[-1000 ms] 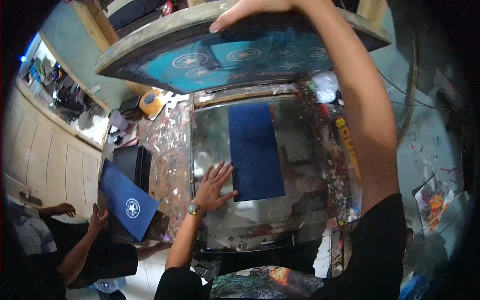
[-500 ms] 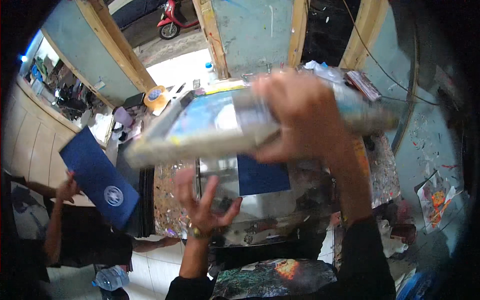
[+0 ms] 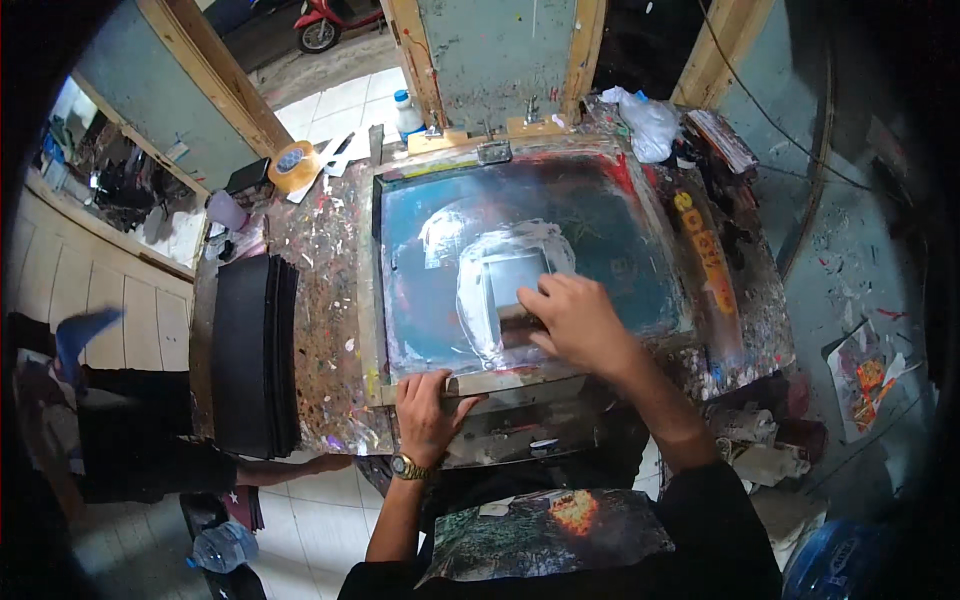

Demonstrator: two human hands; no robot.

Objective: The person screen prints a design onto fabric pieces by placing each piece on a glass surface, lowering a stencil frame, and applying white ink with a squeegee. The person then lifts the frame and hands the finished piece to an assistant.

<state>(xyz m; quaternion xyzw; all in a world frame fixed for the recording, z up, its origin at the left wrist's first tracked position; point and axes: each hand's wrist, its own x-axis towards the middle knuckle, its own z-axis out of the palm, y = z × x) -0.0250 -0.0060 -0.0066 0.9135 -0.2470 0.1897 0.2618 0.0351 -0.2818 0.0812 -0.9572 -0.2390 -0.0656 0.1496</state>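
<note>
A printing screen in a pale wooden frame [image 3: 650, 250] lies flat on the work table [image 3: 330, 290], its teal mesh [image 3: 420, 310] marked with white ink [image 3: 470, 290]. My right hand [image 3: 575, 315] grips the dark handle of a squeegee [image 3: 515, 325] standing in the white ink near the middle of the mesh. The blade's lower part is hard to make out. My left hand [image 3: 428, 415] holds the near edge of the frame, fingers curled over it and thumb to the right.
Left of the screen stands a stack of black boards [image 3: 245, 350]. A tape roll [image 3: 295, 165], white bottle [image 3: 405, 115] and plastic bag [image 3: 650, 130] sit toward the back. A co-worker [image 3: 130, 430] is at far left with a blue sheet [image 3: 80, 335]. A water jug [image 3: 220, 545] is below.
The raised screen has come down over the blue sheet, hiding it. My right hand left the frame for the squeegee; my left took the frame's edge. The co-worker's sheet moved further left.
</note>
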